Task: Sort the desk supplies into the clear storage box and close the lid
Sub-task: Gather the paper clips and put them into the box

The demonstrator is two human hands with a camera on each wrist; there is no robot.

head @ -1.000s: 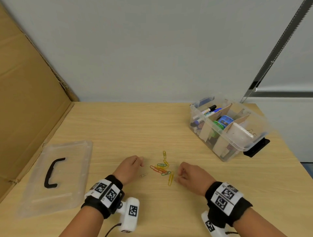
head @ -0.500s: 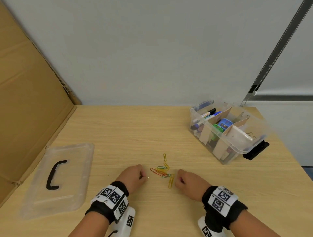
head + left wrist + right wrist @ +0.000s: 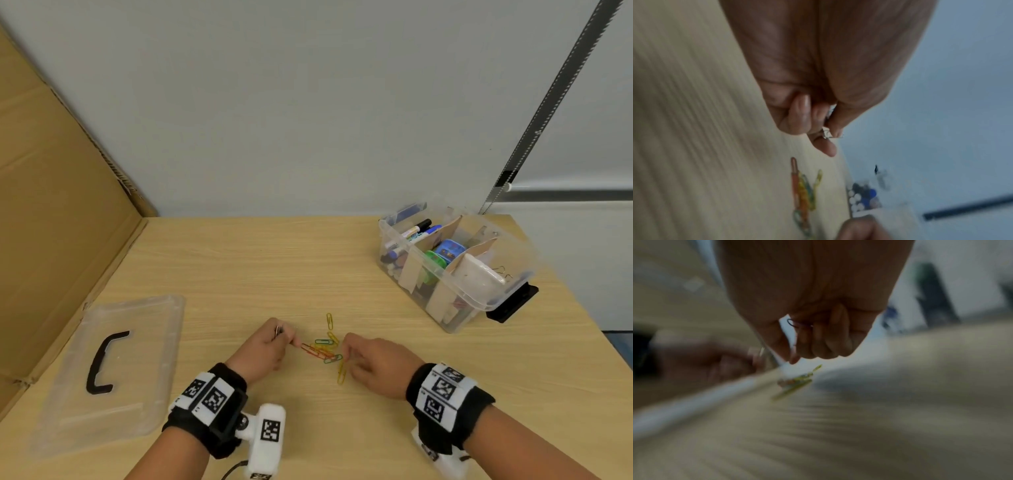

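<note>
left hand [image 3: 265,347]: curled, pinching a silver paper clip [image 3: 833,135] between thumb and forefinger; a fingertip sits at the left end of the pile
right hand [image 3: 373,363]: fingers curled in, a dark paper clip [image 3: 792,323] caught against the palm; thumb and forefinger tips down at the right side of the pile. Wrist view blurred
paper clip pile [image 3: 325,349]: coloured clips — red, orange, yellow, green — loose on the desk [image 3: 274,267] near its front edge, centre, between the two hands
clear storage box [image 3: 455,267]: back right corner of the desk, open, cardboard dividers; markers in the far compartment, blue and green items in the middle
lid [image 3: 106,370]: flat near the left edge, black handle up, well apart from the box
</note>
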